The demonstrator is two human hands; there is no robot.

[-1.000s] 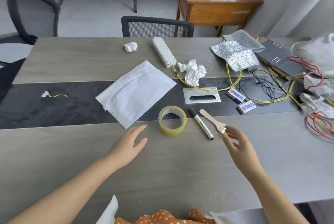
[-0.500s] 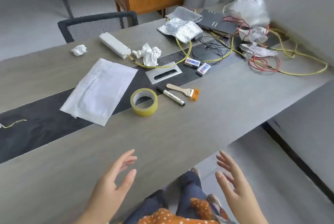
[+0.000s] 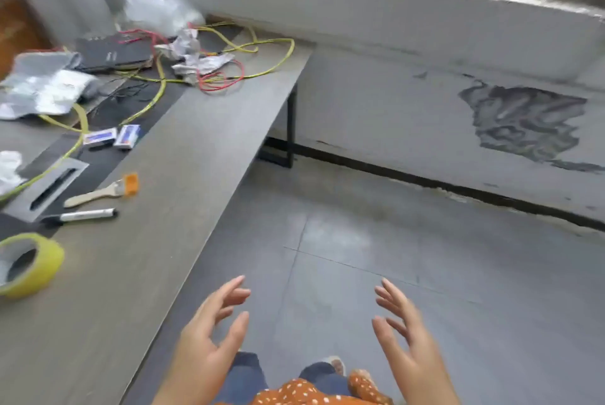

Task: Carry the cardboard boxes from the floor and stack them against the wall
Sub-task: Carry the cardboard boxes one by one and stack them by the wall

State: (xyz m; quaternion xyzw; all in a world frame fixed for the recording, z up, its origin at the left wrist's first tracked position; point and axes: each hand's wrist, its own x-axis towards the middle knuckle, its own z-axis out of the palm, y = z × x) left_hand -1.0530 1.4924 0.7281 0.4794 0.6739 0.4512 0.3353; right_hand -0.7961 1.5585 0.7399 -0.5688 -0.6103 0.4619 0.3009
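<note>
No cardboard box is in view. My left hand (image 3: pixel 209 332) and my right hand (image 3: pixel 404 332) hang in front of me over the grey tiled floor (image 3: pixel 425 273), palms facing each other, fingers spread and relaxed, holding nothing. The grey wall (image 3: pixel 425 116) with a patch of peeled paint runs along the far side of the floor, under a window ledge.
A long grey table (image 3: pixel 157 241) fills the left, its edge running diagonally beside my left hand. On it lie a yellow tape roll (image 3: pixel 29 264), a marker (image 3: pixel 82 215), a small brush (image 3: pixel 101 190), tangled yellow and red wires (image 3: pixel 226 77) and plastic bags (image 3: pixel 157 5). A black table leg (image 3: pixel 289 129) stands near the wall.
My view has swung right, from the table top to the floor and wall. Both hands have drawn back from the table and now hover open over the floor.
</note>
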